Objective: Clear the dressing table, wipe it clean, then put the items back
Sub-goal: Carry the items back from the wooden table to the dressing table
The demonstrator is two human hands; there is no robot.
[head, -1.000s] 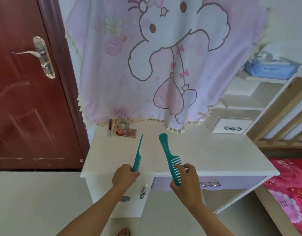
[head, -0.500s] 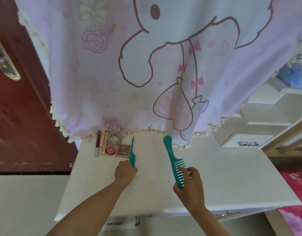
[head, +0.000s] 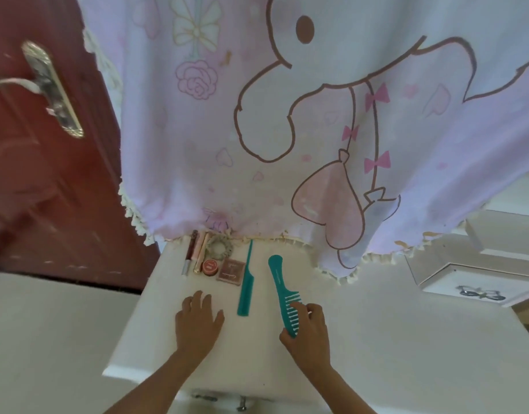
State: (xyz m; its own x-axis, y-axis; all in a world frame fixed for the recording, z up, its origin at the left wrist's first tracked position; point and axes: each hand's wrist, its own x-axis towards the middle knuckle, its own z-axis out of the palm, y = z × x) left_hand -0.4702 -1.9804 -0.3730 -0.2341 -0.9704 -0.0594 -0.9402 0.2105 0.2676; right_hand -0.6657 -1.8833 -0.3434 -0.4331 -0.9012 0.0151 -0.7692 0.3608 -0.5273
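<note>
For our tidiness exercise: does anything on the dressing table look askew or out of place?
Nothing stands out. The tail comb lies straight beside the compact; the right hand holds the wide-tooth comb roughly parallel.

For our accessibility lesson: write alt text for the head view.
A right hand grips a wide-tooth teal comb at a white dressing table; the open left hand is beside a teal tail comb. Small cosmetics sit at the back under a pink cartoon cloth.

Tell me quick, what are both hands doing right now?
Left hand: open, holding nothing, next to the thin teal comb.
Right hand: gripping the wide-tooth teal comb by its teeth end.
</note>
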